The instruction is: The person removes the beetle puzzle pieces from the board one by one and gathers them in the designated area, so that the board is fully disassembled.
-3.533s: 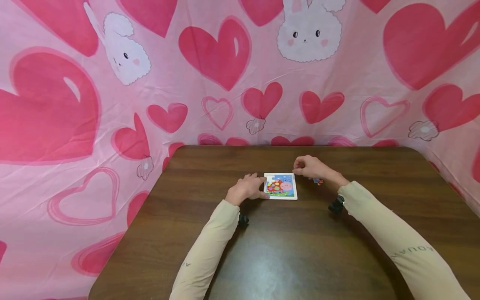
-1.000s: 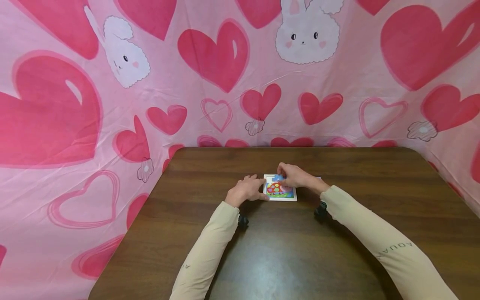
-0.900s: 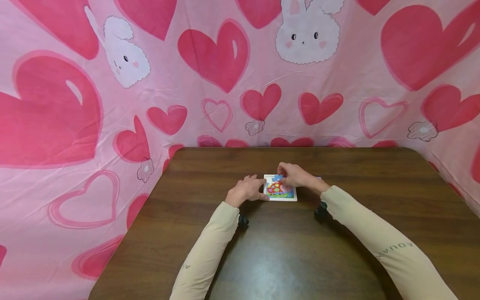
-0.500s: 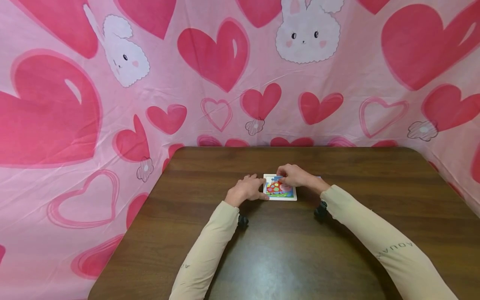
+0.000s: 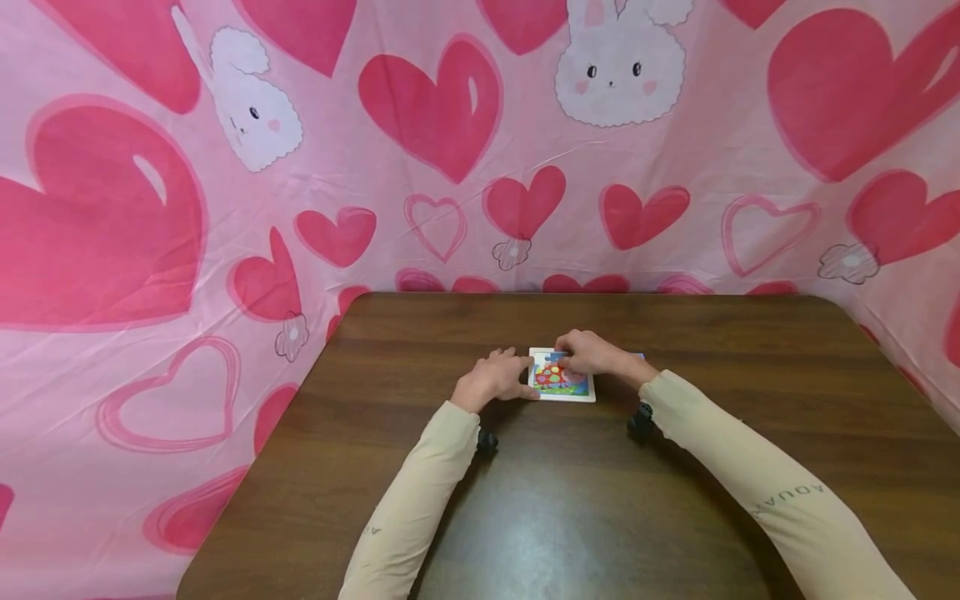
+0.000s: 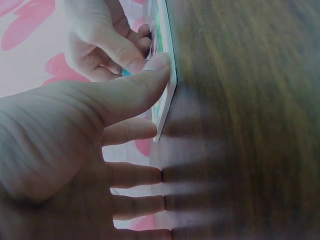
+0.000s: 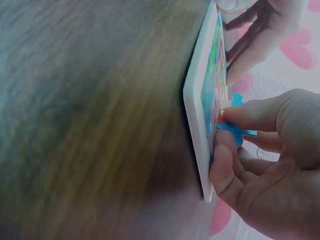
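Observation:
A square jigsaw puzzle with a white frame point(image 5: 562, 398) and a ladybug picture lies on the table. Its upper left corner shows a white gap. My left hand point(image 5: 491, 379) is at the left side, its thumb point(image 6: 159, 62) resting on the frame's rim and its straight fingers touching the table. Over the puzzle's upper right part, my right hand point(image 5: 594, 352) pinches a blue puzzle piece point(image 7: 238, 135) between thumb and fingers. That piece stands tilted against the picture in the right wrist view; in the head view the hand hides part of it.
A small bluish piece point(image 5: 640, 356) shows behind the right wrist, mostly hidden. The brown wooden table point(image 5: 540, 500) reaches back to a pink cloth point(image 5: 540, 225) printed with hearts and rabbits. Dark wrist cameras hang below both sleeves.
Since the oldest frame, my right hand has moved left from beside the puzzle onto its upper part. Over the last second the blue piece has shifted slightly in its fingers. My left hand stays put.

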{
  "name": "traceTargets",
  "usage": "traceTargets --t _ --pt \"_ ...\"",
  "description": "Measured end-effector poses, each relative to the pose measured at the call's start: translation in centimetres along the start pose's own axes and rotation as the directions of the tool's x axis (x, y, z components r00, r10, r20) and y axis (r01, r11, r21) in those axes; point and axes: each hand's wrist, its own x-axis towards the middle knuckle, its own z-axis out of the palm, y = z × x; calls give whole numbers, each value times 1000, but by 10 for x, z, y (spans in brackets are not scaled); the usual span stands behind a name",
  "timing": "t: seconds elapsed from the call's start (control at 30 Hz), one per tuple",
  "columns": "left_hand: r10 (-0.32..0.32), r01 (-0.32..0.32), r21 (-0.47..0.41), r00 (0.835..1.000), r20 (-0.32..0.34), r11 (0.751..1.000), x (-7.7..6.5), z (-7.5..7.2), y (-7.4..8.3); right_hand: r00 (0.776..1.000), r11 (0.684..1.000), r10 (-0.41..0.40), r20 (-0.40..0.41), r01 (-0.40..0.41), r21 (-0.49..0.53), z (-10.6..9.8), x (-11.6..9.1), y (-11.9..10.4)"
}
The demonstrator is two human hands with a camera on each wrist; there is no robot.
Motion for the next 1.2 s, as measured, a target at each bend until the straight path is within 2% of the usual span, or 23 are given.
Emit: traceTargets --t 0.2,0.5,0.67,0.8,1.03,1.2 --pt "-3 3 2 1000 1 1000 1 0 0 1000 1000 19 20 -18 -22 2 3 -1" --pt "-5 5 0 1000 -4 1000 0 0 1 999 999 -37 21 37 -13 -5 -1 -4" --pt "-5 5 7 1000 -5 1000 -1 0 0 998 998 -40 40 38 45 -7 -3 1" --pt "-5 6 10 1000 -14 1000 -1 -1 0 999 995 -37 5 36 93 -9 -6 9" --pt "-7 7 -15 1000 -15 1000 -2 -1 1 999 975 36 -25 -29 222 -14 -14 21" --pt "-14 14 -26 1000 -24 1000 -2 1 1 999 966 42 -32 -32 257 -19 -24 31"
